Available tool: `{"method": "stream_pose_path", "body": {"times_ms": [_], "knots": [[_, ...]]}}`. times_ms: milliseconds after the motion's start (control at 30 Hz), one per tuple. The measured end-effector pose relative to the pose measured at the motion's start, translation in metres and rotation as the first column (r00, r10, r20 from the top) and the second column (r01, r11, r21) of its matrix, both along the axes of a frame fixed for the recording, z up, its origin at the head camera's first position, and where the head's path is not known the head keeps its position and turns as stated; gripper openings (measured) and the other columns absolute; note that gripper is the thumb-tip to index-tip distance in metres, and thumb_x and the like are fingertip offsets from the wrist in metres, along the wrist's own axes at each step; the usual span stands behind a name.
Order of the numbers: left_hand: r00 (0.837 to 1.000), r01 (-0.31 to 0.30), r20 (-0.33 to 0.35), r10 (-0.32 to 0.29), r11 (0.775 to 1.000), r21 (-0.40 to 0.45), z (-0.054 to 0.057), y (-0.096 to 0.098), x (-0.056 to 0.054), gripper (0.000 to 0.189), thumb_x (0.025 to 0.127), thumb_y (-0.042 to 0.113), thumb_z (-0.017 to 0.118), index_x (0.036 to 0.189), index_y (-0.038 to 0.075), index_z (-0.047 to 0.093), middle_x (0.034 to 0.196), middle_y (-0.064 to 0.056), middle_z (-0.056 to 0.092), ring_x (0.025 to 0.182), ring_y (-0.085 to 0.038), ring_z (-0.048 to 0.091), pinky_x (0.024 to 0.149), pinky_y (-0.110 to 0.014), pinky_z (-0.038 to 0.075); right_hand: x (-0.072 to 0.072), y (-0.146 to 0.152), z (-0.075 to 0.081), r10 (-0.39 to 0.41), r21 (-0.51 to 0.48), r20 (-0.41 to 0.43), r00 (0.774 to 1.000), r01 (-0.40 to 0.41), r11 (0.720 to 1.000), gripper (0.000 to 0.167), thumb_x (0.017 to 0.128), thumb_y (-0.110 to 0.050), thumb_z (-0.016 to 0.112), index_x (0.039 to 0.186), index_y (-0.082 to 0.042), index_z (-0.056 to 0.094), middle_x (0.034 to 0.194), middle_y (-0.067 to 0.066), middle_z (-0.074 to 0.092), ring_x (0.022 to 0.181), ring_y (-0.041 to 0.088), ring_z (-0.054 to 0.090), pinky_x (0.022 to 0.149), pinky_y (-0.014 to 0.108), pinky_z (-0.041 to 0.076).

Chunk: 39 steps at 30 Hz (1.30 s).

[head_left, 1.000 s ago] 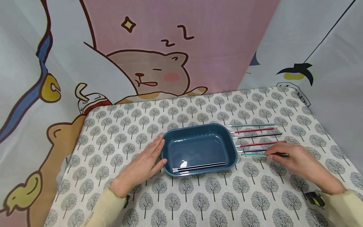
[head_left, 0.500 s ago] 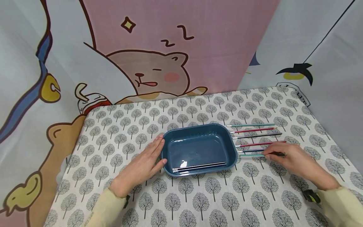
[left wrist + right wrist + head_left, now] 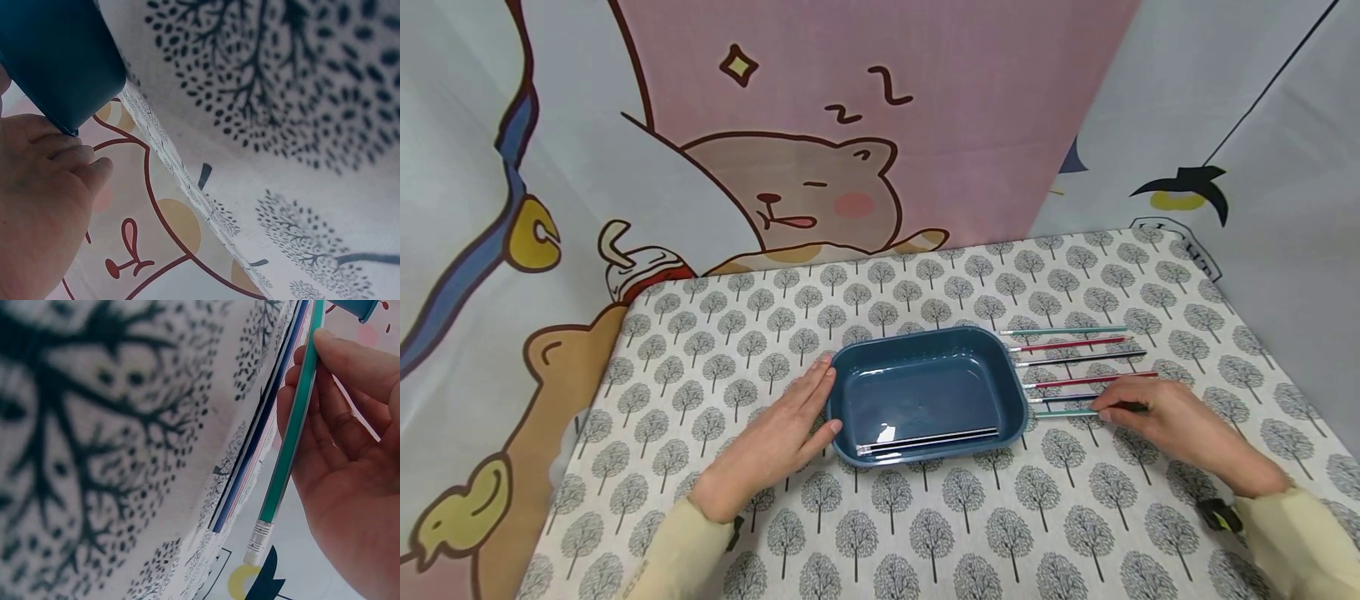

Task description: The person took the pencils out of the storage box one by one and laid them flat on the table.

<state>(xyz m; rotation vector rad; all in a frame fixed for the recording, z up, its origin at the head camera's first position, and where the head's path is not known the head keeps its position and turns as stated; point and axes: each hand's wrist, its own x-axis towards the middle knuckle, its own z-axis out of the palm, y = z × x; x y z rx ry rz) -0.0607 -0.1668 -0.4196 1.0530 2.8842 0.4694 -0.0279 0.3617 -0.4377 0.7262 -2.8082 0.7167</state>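
Observation:
A dark blue tray (image 3: 917,387) stands mid-table, with black-and-white striped pencils (image 3: 928,440) lying along its near side. My left hand (image 3: 778,437) rests against the tray's left end, its fairly straight fingers along the rim; the left wrist view has those fingers (image 3: 65,150) at the tray's edge. To the right of the tray, my right hand (image 3: 1176,425) pinches a green pencil (image 3: 1063,413) between thumb and fingers. Its white eraser end (image 3: 257,542) shows in the right wrist view, pointing back toward the wrist. The hand covers part of the pencil in the head view.
Several more pencils lie in a row right of the tray: a green one (image 3: 1067,331), red ones (image 3: 1090,380), a black one (image 3: 1082,359) and a dark blue one (image 3: 1060,399) beside my right hand. A tree-print cloth (image 3: 895,533) covers the table; printed curtains (image 3: 962,125) hang behind.
My right hand has shifted slightly left along with the green pencil, its left end now closer to the tray. The left hand and tray have stayed in place.

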Motion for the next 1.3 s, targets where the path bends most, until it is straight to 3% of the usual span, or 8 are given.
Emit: {"method": "stream_pose_path", "body": {"times_ms": [433, 1067, 1300], "knots": [[1.0, 0.011, -0.005, -0.011, 1.0, -0.002, -0.0013, -0.0003, -0.0011, 0.074, 0.111, 0.051, 0.036, 0.162, -0.002, 0.023, 0.173, -0.015, 0.012, 0.157, -0.032, 0.02, 0.123, -0.052, 0.031, -0.0013, -0.0009, -0.0024, 0.023, -0.004, -0.024, 0.999, -0.023, 1.0, 0.035, 0.072, 0.002, 0.089, 0.094, -0.024, 0.08, 0.094, -0.018, 0.072, 0.083, -0.001, 0.065, 0.074, 0.008, 0.051], [1.0, 0.007, -0.004, -0.007, 1.0, 0.005, -0.0001, 0.0, -0.0006, 0.073, 0.111, 0.049, 0.039, 0.162, -0.001, 0.024, 0.173, -0.015, 0.013, 0.157, -0.032, 0.021, 0.123, -0.051, 0.031, -0.0013, -0.0003, -0.0016, -0.005, 0.032, 0.022, 1.0, 0.004, 0.999, 0.032, 0.076, -0.003, 0.088, 0.095, -0.028, 0.08, 0.095, -0.018, 0.072, 0.086, 0.0, 0.065, 0.074, 0.015, 0.054], [1.0, 0.008, -0.002, -0.008, 1.0, 0.003, 0.0, 0.0001, -0.0012, 0.072, 0.111, 0.046, 0.043, 0.162, -0.002, 0.025, 0.173, -0.015, 0.013, 0.157, -0.032, 0.021, 0.123, -0.052, 0.031, -0.002, -0.0003, -0.0024, -0.001, 0.044, 0.009, 1.0, 0.0, 0.999, 0.033, 0.076, -0.005, 0.089, 0.095, -0.031, 0.08, 0.096, -0.019, 0.072, 0.089, 0.003, 0.066, 0.08, 0.012, 0.051]]}}
